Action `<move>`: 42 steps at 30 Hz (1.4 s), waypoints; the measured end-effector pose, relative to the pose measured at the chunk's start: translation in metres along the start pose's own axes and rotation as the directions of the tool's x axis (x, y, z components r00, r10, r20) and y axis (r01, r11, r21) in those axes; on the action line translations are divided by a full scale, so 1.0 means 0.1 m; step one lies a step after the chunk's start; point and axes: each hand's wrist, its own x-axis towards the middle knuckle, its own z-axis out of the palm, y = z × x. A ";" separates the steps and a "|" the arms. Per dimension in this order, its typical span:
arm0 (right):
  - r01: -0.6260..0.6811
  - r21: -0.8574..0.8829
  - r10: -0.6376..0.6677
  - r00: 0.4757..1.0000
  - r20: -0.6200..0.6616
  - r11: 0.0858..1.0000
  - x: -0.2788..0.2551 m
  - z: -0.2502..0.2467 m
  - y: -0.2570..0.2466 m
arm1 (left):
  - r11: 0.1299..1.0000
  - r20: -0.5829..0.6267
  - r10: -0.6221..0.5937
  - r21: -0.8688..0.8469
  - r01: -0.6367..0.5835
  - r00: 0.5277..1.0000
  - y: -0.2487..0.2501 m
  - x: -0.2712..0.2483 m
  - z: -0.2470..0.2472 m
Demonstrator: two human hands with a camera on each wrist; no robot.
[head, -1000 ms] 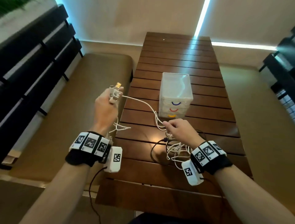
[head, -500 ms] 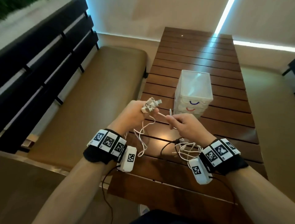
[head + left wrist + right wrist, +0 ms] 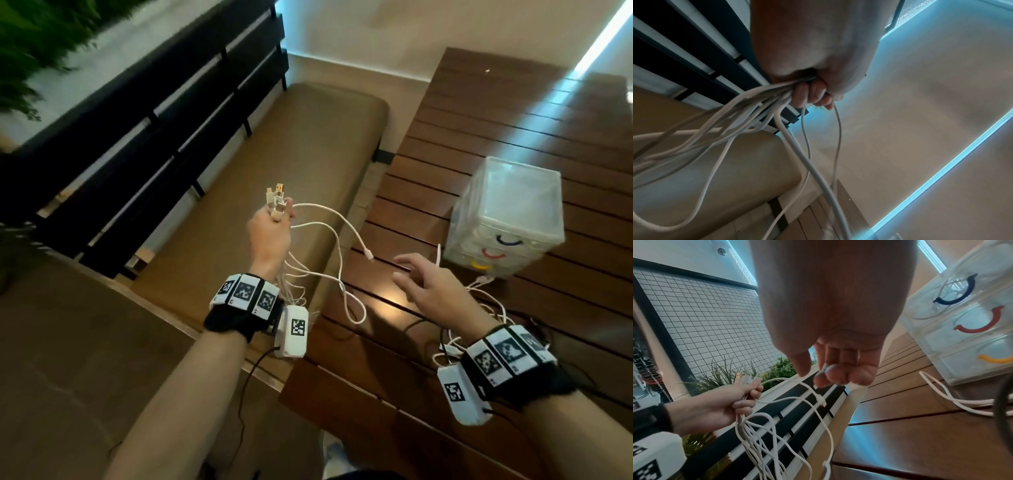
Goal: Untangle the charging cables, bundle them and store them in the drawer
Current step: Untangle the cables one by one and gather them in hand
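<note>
Beyond the table edge [image 3: 342,308], left hand [image 3: 269,236] grips cables [image 3: 329,233].

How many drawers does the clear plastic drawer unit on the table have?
3, stacked in the clear drawer unit: the top drawer with the blue handle, the middle drawer with the red handle, and the bottom drawer with the yellow handle. All three appear closed.

the head view looks down and forward from above both forearms, tilted, over the dark slatted wooden table [image 3: 513,144] and tan cushioned bench [image 3: 291,164]. the left wrist view looks along the palm from close under it, up toward the wall. the right wrist view looks past its palm leftward. it shares with the head view the clear plastic three-drawer box [image 3: 962,318] and white charging cables [image 3: 789,431].
</note>
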 end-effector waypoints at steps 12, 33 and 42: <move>-0.118 -0.125 0.129 0.988 0.086 0.985 -0.18 -0.13 0.22 | 0.966 0.106 -0.184 0.202 0.160 0.977 -0.42 0.26 0.25; -0.293 -0.112 0.294 0.956 -0.005 0.949 -0.80 -0.24 0.42 | 0.995 0.531 0.062 0.032 -0.094 0.845 0.31 -0.49 1.04; -0.514 -0.408 0.558 0.830 -0.013 0.754 -0.92 0.09 0.73 | 0.979 0.656 0.054 0.113 -0.169 0.753 0.21 -0.98 1.31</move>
